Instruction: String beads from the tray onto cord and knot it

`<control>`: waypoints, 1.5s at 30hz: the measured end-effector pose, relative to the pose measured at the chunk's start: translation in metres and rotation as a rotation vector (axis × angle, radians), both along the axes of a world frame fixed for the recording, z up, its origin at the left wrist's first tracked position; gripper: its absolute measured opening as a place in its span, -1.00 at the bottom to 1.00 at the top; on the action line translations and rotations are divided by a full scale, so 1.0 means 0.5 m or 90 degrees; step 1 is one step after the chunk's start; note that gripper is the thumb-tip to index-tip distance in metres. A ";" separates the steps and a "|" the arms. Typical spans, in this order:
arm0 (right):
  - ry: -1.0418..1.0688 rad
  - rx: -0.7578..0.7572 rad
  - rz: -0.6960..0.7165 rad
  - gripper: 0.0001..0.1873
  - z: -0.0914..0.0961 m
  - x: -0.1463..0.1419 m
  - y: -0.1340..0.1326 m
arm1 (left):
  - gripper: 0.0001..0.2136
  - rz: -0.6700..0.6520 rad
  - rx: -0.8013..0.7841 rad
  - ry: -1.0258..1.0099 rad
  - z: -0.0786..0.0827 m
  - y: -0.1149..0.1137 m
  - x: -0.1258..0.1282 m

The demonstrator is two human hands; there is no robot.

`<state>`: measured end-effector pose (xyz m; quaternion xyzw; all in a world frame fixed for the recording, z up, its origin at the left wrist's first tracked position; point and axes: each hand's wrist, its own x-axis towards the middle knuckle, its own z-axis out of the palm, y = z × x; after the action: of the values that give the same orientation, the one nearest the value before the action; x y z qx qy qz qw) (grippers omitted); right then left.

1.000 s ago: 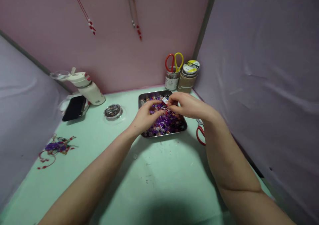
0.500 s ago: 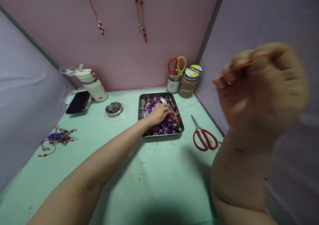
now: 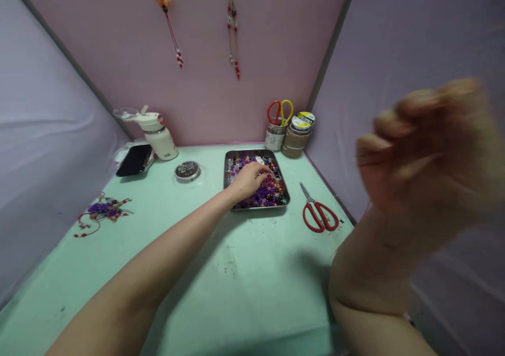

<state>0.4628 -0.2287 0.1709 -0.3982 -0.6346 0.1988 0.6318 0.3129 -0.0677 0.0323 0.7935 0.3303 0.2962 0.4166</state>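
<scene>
Head view: nine-o'clock beaded cords (image 3: 104, 209) look finished, loose beads (image 3: 275, 192) remain. Your left hand (image 3: 250, 180) covers some, right hand (image 3: 430, 146) curled at three (can't tell either grip)

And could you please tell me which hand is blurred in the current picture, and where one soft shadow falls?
In the head view, the raised bare right hand is smeared by blur; in the same head view, the red-handled metal scissors look much sharper, and a soft dark shadow falls on the pale green tabletop below them in the image.
</scene>
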 end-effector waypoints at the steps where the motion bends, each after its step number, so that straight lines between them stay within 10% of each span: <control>1: 0.103 0.018 0.024 -0.82 -0.003 -0.014 0.018 | -0.84 -0.021 -0.079 -0.053 0.018 -0.024 -0.003; 7: 0.331 -0.149 0.176 -0.80 -0.060 -0.083 0.115 | -0.48 -0.207 -0.518 -0.307 0.104 -0.166 -0.052; 18: 0.228 -0.400 0.253 -0.80 -0.197 -0.259 0.126 | -0.86 -0.082 -0.639 -0.363 0.121 -0.278 -0.257; 27: 0.218 -0.424 0.269 -0.60 -0.304 -0.364 0.047 | -0.85 0.138 -0.577 -0.537 0.080 -0.235 -0.363; 35: 0.107 -0.475 0.147 -0.77 -0.308 -0.406 0.041 | -0.88 0.149 -0.513 -0.577 0.004 -0.218 -0.369; 45: -0.051 -0.509 0.150 -0.78 -0.323 -0.393 0.028 | -0.85 0.220 -0.563 -0.671 -0.019 -0.167 -0.418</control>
<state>0.2664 -0.2148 0.0095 -0.5442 -0.5725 0.4845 0.3758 0.1040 -0.1511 0.0226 0.2372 0.2954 0.5410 0.7508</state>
